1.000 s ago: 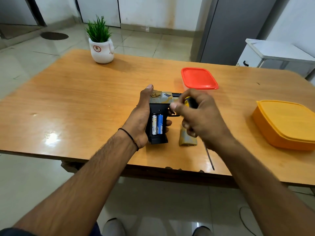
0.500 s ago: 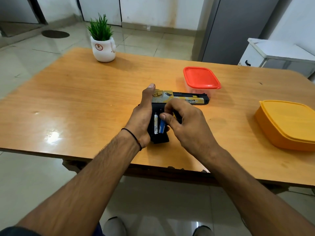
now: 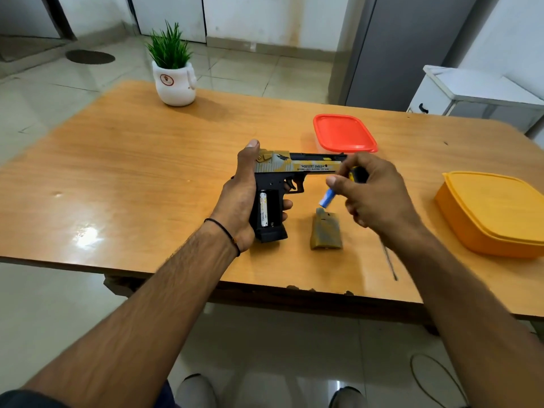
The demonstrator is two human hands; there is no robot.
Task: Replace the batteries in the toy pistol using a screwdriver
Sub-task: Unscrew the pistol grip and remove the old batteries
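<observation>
Wooden table (image 3: pixel 147 172), toward its front edge: the right hand (image 3: pixel 379 195) is pinching a blue battery (image 3: pixel 327 198) between thumb and forefinger while its other fingers are curling round the screwdriver (image 3: pixel 357 173). Half a second earlier this battery was sitting in the grip, so it is now coming clear. The left hand (image 3: pixel 238 201) is wrapping round the toy pistol (image 3: pixel 297 167), keeping the opened compartment facing up, where one white battery (image 3: pixel 263 209) is remaining. The detached cover (image 3: pixel 326 231) is lying just right of the grip. Removal is judged half done.
</observation>
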